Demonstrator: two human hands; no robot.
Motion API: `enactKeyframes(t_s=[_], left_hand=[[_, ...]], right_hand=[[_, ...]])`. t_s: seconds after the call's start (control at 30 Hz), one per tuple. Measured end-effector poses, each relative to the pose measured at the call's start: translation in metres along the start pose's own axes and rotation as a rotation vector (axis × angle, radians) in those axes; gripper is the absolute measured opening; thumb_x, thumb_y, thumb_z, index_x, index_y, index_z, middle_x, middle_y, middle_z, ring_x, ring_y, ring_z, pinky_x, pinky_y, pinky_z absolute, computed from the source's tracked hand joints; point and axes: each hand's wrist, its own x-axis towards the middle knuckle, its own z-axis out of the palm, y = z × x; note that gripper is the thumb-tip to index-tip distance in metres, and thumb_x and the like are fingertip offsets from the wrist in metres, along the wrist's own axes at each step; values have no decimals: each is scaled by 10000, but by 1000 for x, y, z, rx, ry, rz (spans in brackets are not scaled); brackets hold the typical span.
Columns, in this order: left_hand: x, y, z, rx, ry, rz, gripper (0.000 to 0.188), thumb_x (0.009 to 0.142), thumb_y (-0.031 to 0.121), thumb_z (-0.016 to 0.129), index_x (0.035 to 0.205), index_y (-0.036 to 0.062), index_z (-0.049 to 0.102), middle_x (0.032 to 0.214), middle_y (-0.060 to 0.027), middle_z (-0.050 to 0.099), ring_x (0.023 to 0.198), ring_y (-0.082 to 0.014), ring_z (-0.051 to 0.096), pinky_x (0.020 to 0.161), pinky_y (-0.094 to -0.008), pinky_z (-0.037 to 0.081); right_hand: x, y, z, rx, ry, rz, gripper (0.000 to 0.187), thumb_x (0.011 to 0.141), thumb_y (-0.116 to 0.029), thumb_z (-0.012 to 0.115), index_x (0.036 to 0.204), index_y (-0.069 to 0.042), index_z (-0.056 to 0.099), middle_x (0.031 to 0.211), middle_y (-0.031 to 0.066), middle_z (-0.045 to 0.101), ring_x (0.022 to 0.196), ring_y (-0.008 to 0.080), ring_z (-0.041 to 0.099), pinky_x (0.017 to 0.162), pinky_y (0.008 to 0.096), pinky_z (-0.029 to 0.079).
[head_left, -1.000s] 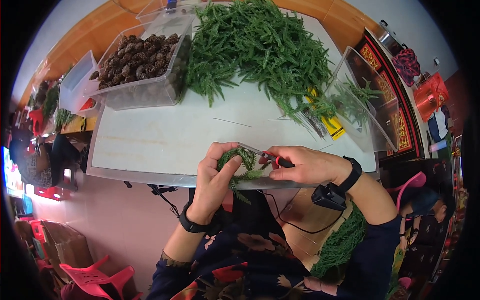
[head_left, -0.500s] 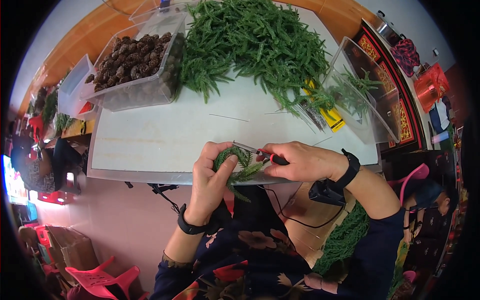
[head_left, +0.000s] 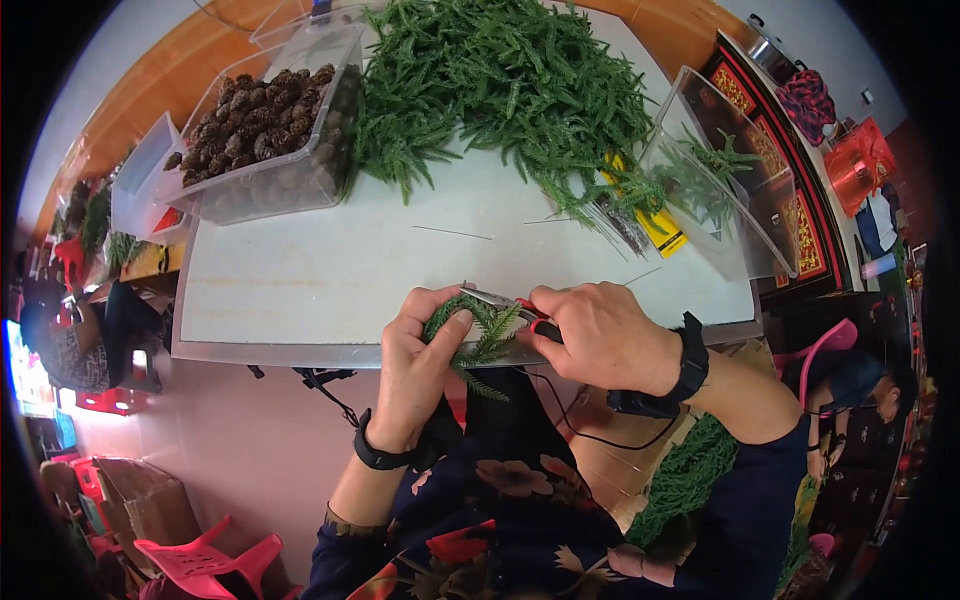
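Observation:
Over the near edge of the table, my left hand [head_left: 412, 345] is closed on a green artificial pine sprig [head_left: 494, 332], its thumb pressing the needles. My right hand [head_left: 612, 338] grips pliers [head_left: 488, 297] with red and black handles. Their metal jaws reach across the top of the sprig, beside my left fingertips. What the jaws bite on is too small to make out. Thin wires [head_left: 452, 232] lie on the table beyond my hands.
At the far left, a clear bin [head_left: 262, 205] holds pine cones [head_left: 262, 115]. A big heap of green sprigs [head_left: 500, 80] covers the back. A yellow packet [head_left: 662, 235] and a tilted clear bin [head_left: 745, 235] stand right. More greenery [head_left: 690, 475] lies low right. Another person [head_left: 855, 385] sits at the right.
My right hand has turned, its knuckles now higher and the fingers wrapped round the plier handles. The jaws stay by the sprig. My left hand has barely moved.

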Motion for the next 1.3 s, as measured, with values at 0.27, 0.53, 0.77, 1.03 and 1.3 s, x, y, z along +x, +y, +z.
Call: enactKeyframes(t_s=[0.27, 0.53, 0.77, 1.03, 1.3], left_hand=[[-4, 9, 3, 486, 194, 342, 232, 845, -10, 665, 1077, -28, 666, 918, -41, 601, 834, -103, 544, 751, -237, 453], [-10, 11, 2, 497, 193, 390, 230, 827, -20, 684, 1055, -34, 659, 896, -28, 582, 816, -93, 538, 736, -230, 450], [-14, 12, -5, 72, 34, 48, 204, 851, 31, 684, 1038, -47, 661, 914, -34, 593, 831, -110, 569, 754, -246, 464], [-14, 14, -6, 7, -5, -62, 198, 873, 28, 661, 1049, -60, 663, 936, -15, 589, 858, -85, 564, 784, -230, 460], [-13, 11, -6, -93, 1, -79, 200, 880, 38, 655, 1062, -45, 662, 939, -8, 593, 832, -82, 577, 768, -214, 464]], right_hand=[[-3, 8, 9, 166, 121, -98, 374, 901, -330, 623, 1049, 7, 550, 957, 224, 658, 895, 394, 640, 751, 456, 510], [6, 9, 20, 306, 108, -193, 405, 897, -346, 635, 1075, 9, 559, 952, 204, 664, 895, 391, 639, 762, 453, 506], [6, 8, 19, 177, 80, -186, 374, 893, -326, 645, 1052, 1, 560, 875, 194, 667, 856, 392, 641, 743, 455, 505], [7, 20, 21, 274, 114, -250, 341, 901, -287, 645, 1043, 7, 548, 875, 204, 659, 850, 393, 640, 740, 449, 504], [11, 19, 24, 262, 163, -323, 324, 900, -272, 642, 1022, 9, 537, 848, 202, 646, 829, 399, 629, 736, 459, 492]])
